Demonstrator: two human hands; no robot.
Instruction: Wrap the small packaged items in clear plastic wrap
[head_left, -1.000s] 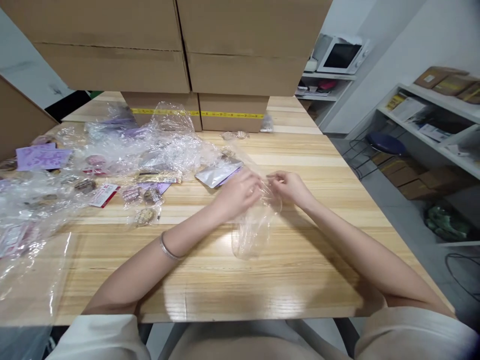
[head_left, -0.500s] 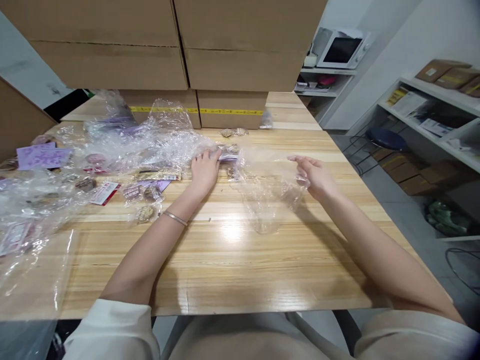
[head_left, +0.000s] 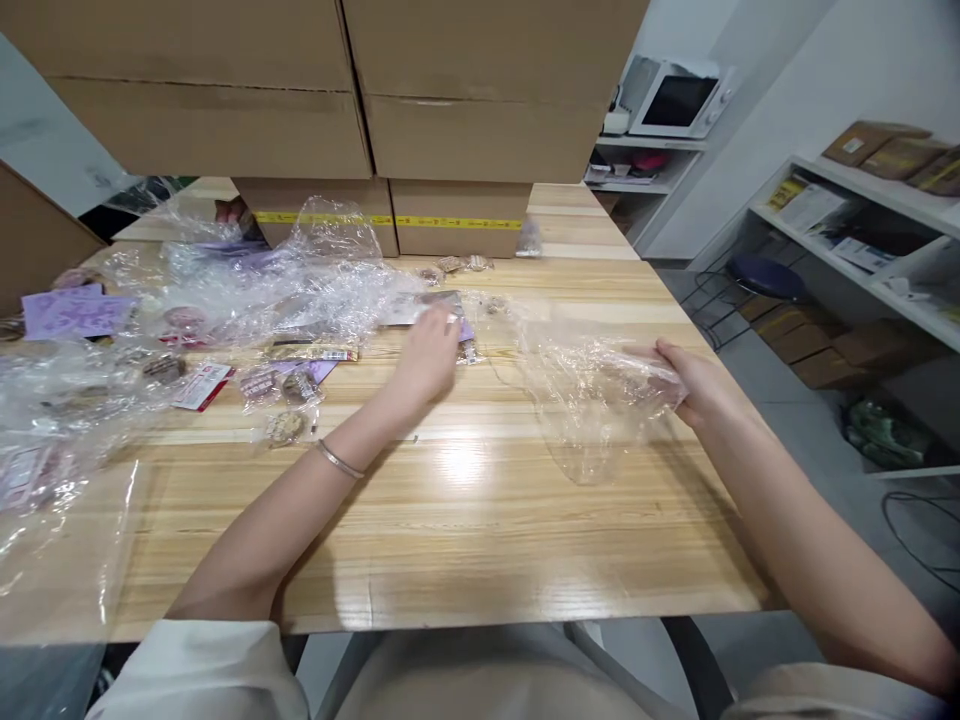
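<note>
My right hand (head_left: 694, 380) grips the edge of a clear plastic bag (head_left: 592, 400) that hangs open over the wooden table (head_left: 465, 540). My left hand (head_left: 431, 355) reaches to the middle of the table and closes on a silver foil packet (head_left: 420, 306) at the edge of a heap of crumpled clear wrap (head_left: 247, 280). A bangle (head_left: 337, 461) sits on my left wrist. Small wrapped items (head_left: 289, 428) lie to the left of that arm.
Stacked cardboard boxes (head_left: 352, 110) fill the far side of the table. Purple cards (head_left: 64, 312) and more plastic lie at the left. Shelves (head_left: 862, 230) and a microwave (head_left: 671, 97) stand to the right. Another person's fingers (head_left: 229, 211) show behind the wrap.
My hands were together at the clear bag. The left hand has let go and reached to the foil packet, while the right hand has carried the bag to the right.
</note>
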